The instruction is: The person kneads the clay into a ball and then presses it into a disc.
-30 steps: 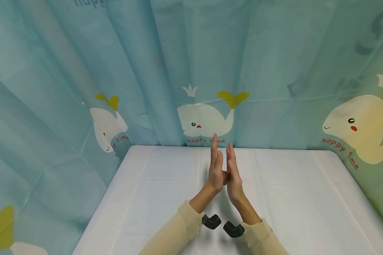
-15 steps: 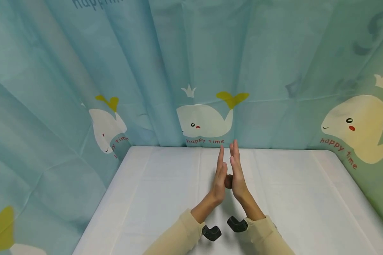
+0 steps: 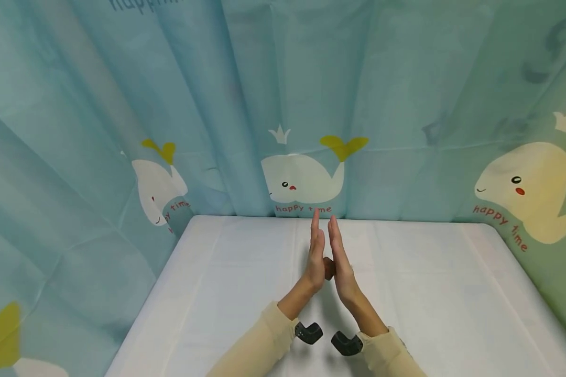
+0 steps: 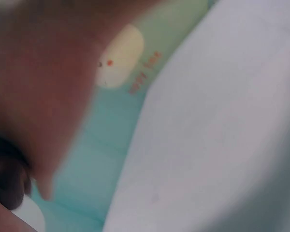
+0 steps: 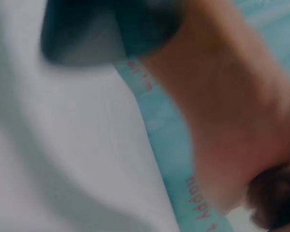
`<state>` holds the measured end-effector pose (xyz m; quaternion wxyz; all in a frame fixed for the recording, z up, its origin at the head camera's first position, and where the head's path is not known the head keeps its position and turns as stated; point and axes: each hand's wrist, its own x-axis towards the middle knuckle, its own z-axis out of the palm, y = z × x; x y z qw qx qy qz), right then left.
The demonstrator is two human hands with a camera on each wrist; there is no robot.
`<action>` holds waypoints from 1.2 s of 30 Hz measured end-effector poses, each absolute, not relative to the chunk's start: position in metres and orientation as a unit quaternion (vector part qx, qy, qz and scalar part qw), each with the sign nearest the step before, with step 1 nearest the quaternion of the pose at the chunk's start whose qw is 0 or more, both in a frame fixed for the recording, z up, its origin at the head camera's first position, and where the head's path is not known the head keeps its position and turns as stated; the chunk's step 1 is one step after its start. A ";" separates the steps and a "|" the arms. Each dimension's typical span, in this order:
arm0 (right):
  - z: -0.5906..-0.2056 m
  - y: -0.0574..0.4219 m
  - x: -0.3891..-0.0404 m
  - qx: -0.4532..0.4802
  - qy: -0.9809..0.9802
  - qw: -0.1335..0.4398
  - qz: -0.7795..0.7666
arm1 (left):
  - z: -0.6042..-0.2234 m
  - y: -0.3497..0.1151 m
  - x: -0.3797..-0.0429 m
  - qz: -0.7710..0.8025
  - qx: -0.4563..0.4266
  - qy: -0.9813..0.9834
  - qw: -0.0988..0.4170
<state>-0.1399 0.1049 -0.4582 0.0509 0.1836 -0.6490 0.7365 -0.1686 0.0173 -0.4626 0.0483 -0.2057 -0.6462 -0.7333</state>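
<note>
Held up over the white table, my left hand [image 3: 315,262] and right hand [image 3: 344,267] face each other palm to palm, fingers straight and pointing forward. A small brown rounded lump [image 3: 329,268] sits pressed between the palms; its exact kind cannot be told. In the left wrist view the lump [image 4: 7,181] looks dark and uneven at the lower left, beside the blurred palm. The right wrist view has the lump [image 5: 275,195] at lower right, against the right palm. Much of its surface is hidden by the hands.
The white-covered table [image 3: 236,283] stretches out below both hands. A blue-green curtain [image 3: 396,104] with printed whales hangs behind and along the sides. Each sleeve cuff carries a black wrist device [image 3: 308,333].
The palms rub back and forth against each other with the lump between them. Since half a second ago both hands shifted left, the left hand slightly forward and the right slightly back.
</note>
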 end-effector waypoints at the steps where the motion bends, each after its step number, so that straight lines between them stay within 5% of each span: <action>1: -0.457 0.104 -0.138 0.187 -0.652 0.053 0.733 | -0.465 0.016 -0.170 -0.728 -0.205 -0.652 0.053; 11: -0.452 0.110 -0.142 0.168 -0.650 0.083 0.736 | -0.473 0.021 -0.156 -0.751 -0.215 -0.624 -0.004; 22: -0.461 0.115 -0.149 0.159 -0.598 0.048 0.784 | -0.449 0.022 -0.143 -0.733 -0.245 -0.633 0.052; 29: -0.457 0.103 -0.139 0.195 -0.578 0.052 0.791 | -0.441 0.016 -0.164 -0.712 -0.254 -0.649 0.086; 36: -0.447 0.105 -0.136 0.163 -0.620 0.076 0.764 | -0.459 0.017 -0.171 -0.702 -0.248 -0.667 0.039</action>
